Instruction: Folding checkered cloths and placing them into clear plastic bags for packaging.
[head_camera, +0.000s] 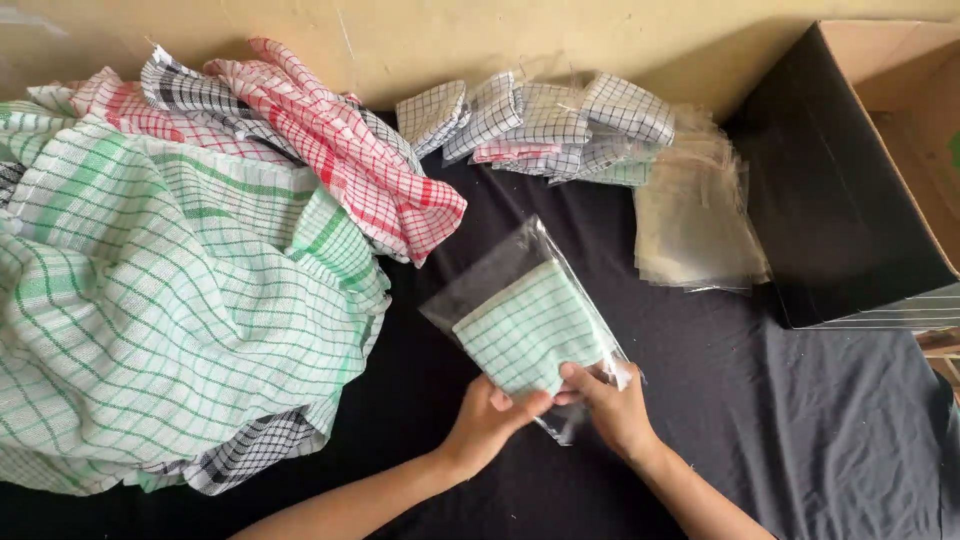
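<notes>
Both hands meet at the near end of a clear plastic bag (520, 300) holding a folded green-checked cloth (530, 328). Its long axis runs far-left from them. Left hand (490, 420) pinches the near edge; right hand (615, 408) grips the near right corner, fingers closed on the plastic. Bag lies mid-tabletop (820, 440); loose checked cloths (170, 290) left, packed bundles (550, 125) and empty bags (695, 215) far.
</notes>
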